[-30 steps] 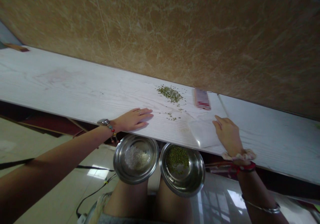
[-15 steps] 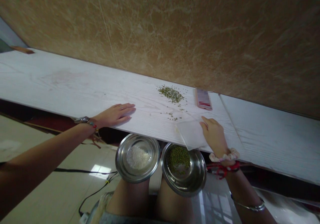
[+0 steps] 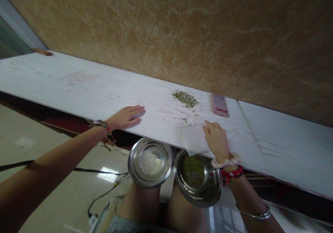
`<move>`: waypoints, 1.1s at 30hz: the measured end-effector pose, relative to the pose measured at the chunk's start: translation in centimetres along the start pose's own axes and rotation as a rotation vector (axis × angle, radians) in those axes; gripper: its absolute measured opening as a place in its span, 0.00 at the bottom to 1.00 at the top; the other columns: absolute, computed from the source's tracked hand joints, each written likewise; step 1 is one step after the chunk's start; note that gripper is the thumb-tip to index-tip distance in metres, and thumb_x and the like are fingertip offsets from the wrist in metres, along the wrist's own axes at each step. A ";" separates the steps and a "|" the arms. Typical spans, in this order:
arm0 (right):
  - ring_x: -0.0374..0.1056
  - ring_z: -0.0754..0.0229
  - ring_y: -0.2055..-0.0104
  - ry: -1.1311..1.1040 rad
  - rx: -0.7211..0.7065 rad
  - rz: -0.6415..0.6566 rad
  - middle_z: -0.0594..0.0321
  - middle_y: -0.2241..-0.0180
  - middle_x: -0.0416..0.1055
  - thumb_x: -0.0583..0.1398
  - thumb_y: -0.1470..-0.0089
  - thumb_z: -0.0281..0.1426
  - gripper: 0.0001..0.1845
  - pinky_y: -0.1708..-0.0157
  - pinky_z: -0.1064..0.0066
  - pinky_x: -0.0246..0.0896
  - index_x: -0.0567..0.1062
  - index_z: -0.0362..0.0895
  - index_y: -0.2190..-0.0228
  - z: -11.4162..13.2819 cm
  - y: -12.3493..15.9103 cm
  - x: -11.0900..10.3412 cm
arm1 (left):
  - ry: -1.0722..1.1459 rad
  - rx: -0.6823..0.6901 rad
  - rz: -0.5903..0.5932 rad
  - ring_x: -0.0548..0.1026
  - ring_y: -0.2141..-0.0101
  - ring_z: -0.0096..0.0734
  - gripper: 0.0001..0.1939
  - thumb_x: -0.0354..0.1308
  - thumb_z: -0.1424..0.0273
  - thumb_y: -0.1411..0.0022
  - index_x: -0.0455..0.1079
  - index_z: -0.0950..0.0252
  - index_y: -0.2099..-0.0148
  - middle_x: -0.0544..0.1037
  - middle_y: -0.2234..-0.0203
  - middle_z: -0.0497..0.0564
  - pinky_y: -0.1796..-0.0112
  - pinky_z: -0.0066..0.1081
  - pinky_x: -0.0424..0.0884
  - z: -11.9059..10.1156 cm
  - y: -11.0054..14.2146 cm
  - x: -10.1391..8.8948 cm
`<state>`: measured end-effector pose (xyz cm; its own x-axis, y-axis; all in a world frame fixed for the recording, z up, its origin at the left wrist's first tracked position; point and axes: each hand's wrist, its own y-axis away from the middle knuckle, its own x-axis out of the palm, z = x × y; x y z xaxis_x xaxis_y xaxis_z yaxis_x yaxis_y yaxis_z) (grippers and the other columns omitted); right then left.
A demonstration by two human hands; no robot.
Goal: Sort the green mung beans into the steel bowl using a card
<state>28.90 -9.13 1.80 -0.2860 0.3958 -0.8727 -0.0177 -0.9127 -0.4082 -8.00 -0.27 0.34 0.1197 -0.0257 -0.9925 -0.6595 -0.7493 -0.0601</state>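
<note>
My left hand [image 3: 128,117] lies flat on the white wood-grain tabletop with its fingers stretched out, holding nothing. In my right hand [image 3: 216,137] is a thin, whitish, see-through sheet [image 3: 195,140], pinched at its right side and lying low at the table's front edge. Just beyond the sheet are a few stray green beans [image 3: 185,120]. Farther back lies a loose pile of green beans mixed with white grains [image 3: 186,98]. Below the edge, a steel bowl [image 3: 217,191] with green beans [image 3: 192,168] rests on my lap. Beside it stands a steel bowl [image 3: 134,175] with white grains [image 3: 150,162].
A phone [image 3: 220,105] in a pink case lies near the wall, right of the pile. The marbled brown wall [image 3: 166,35] closes off the table's back. A seam crosses the tabletop [image 3: 291,139] at right. Black cables [image 3: 104,199] run along the tiled floor at left.
The view has shifted, so the scene sits farther right. My right hand has moved the sheet left along the table edge, near the stray beans. My left hand stays flat on the table.
</note>
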 end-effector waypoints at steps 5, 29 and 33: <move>0.69 0.51 0.64 -0.020 -0.026 0.000 0.51 0.69 0.74 0.49 0.44 0.28 0.18 0.61 0.60 0.65 0.75 0.38 0.58 1.4 -0.4 0.5 | 0.003 0.002 -0.011 0.59 0.40 0.39 0.26 0.40 0.60 0.34 0.61 0.68 0.41 0.62 0.39 0.57 0.42 0.38 0.55 -0.1 0.0 -0.1; 0.69 0.57 0.61 -0.279 -0.425 0.174 0.56 0.65 0.73 0.52 0.43 0.24 0.16 0.58 0.64 0.67 0.73 0.41 0.55 8.4 -1.3 0.4 | 0.014 -0.004 -0.019 0.60 0.41 0.39 0.26 0.41 0.59 0.34 0.61 0.68 0.41 0.62 0.40 0.56 0.43 0.39 0.57 -0.1 0.1 -0.1; 0.69 0.58 0.62 -0.316 -0.498 0.068 0.58 0.65 0.73 0.52 0.42 0.26 0.15 0.60 0.65 0.67 0.73 0.42 0.54 8.1 -1.6 -0.7 | 0.009 0.006 -0.028 0.61 0.41 0.39 0.26 0.41 0.59 0.34 0.62 0.69 0.41 0.62 0.40 0.57 0.43 0.38 0.56 0.0 0.0 0.2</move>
<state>21.37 -8.80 5.20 -0.5440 0.2191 -0.8100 0.4406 -0.7470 -0.4979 -8.00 -0.29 0.19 0.1452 -0.0109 -0.9893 -0.6600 -0.7460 -0.0886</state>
